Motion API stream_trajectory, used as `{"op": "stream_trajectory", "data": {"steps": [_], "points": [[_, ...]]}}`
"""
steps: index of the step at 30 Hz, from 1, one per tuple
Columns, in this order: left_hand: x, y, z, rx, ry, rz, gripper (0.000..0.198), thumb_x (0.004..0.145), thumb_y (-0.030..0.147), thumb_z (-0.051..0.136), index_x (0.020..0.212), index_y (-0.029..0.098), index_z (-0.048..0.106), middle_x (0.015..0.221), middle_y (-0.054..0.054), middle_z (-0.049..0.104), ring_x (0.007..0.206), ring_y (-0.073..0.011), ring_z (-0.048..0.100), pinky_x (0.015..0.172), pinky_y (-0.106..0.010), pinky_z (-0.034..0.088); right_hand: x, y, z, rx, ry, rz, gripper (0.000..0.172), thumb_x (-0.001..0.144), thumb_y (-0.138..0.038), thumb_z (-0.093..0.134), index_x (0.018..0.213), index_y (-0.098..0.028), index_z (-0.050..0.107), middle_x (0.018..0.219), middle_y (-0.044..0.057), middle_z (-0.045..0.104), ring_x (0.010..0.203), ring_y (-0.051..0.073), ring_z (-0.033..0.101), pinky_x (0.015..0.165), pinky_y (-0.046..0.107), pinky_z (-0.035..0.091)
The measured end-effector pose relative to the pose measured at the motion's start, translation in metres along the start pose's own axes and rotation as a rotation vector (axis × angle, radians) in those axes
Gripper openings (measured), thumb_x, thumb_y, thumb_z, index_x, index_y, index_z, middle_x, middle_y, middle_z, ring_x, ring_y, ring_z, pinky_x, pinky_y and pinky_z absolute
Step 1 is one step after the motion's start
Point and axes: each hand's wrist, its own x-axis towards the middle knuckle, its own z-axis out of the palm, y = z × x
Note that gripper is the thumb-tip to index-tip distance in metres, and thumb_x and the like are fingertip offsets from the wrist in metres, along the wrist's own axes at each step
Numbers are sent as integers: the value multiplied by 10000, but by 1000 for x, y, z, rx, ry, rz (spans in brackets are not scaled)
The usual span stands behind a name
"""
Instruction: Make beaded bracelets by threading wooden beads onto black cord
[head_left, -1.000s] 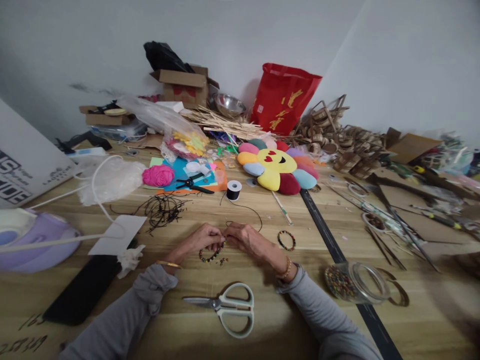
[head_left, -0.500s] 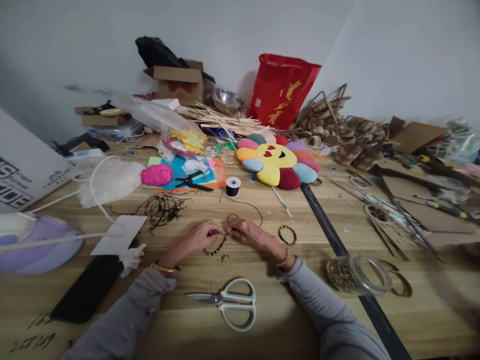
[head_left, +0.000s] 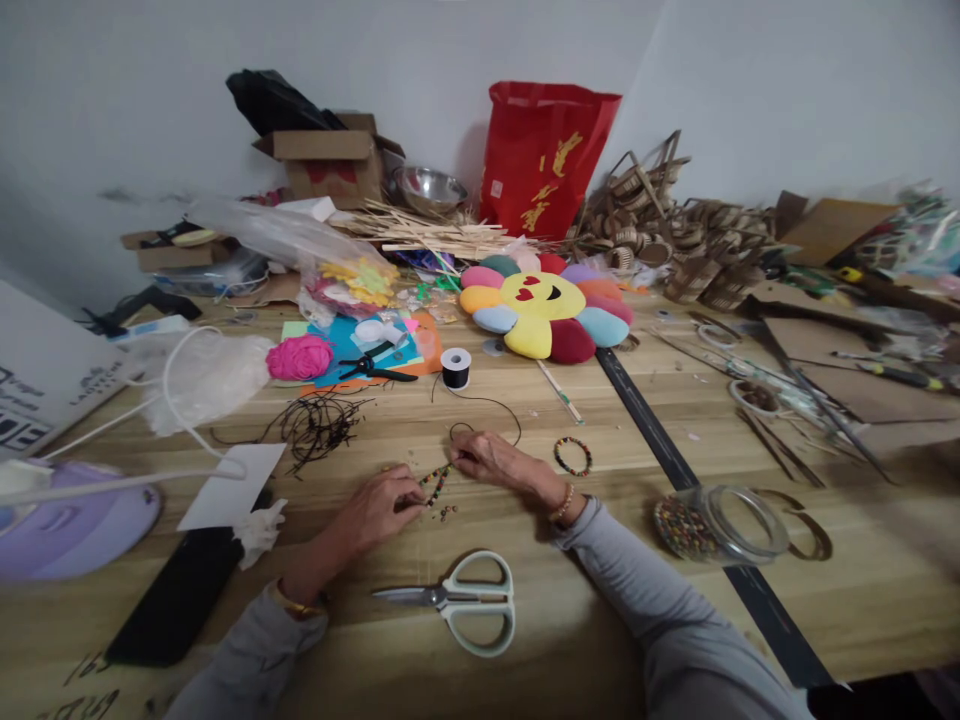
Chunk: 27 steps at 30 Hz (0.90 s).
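Observation:
A short strand of colourful beads is stretched between my hands just above the wooden table. My right hand is closed, its fingertips pinching the strand's upper end. On the strand's left side, my left hand is closed with thumb and fingers together at the beads; its exact grip is partly hidden. Several loose beads lie just below the strand. A black cord loops from near my right hand to a spool. To the right rests a finished-looking beaded bracelet.
Scissors lie in front of my hands. A clear jar of beads lies on its side at right. Tangled black cords, pliers and a flower cushion are farther back. A black phone lies at left.
My left hand has moved down and left, away from the right fingertips, onto the strand's lower side. The right hand still pinches the upper end. The view has shifted slightly.

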Motion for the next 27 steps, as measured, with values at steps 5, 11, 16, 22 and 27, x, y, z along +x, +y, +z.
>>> {"op": "stream_trajectory", "data": {"steps": [5, 11, 16, 22, 27], "points": [[-2, -1, 0, -12, -44, 46, 112, 804, 178, 584, 772, 177, 692, 800, -40, 613, 764, -168, 582, 707, -261, 431, 0, 4, 2, 25, 4, 9, 200, 836, -38, 450, 692, -177, 455, 678, -30, 433, 625, 102, 425, 612, 215, 328], [-7, -4, 0, 55, -16, 127, 90, 788, 142, 590, 760, 183, 665, 840, -44, 606, 863, -197, 549, 796, -302, 419, 1, 9, 4, 68, 11, 29, 165, 836, -60, 461, 711, -167, 479, 695, -29, 452, 637, 99, 432, 620, 209, 332], [-6, 0, 1, 0, 13, 238, 119, 829, 116, 534, 798, 179, 630, 836, -45, 635, 890, -195, 531, 807, -304, 419, 0, 4, 3, 68, 34, 63, 168, 842, -69, 442, 714, -171, 478, 698, -23, 450, 607, 98, 411, 592, 211, 323], [-5, 0, 0, -30, 89, 263, 126, 835, 130, 523, 771, 165, 625, 772, -52, 647, 839, -192, 539, 773, -309, 432, -1, 5, 5, 38, 65, 62, 146, 838, -86, 438, 740, -170, 507, 715, -13, 464, 607, 102, 402, 589, 219, 323], [-5, -2, 0, -46, 169, 198, 157, 861, 178, 509, 773, 168, 639, 744, -49, 653, 780, -181, 541, 738, -299, 432, -1, 7, 5, 51, 56, 74, 150, 814, -61, 451, 734, -171, 514, 720, -12, 484, 607, 101, 404, 581, 216, 328]]}}
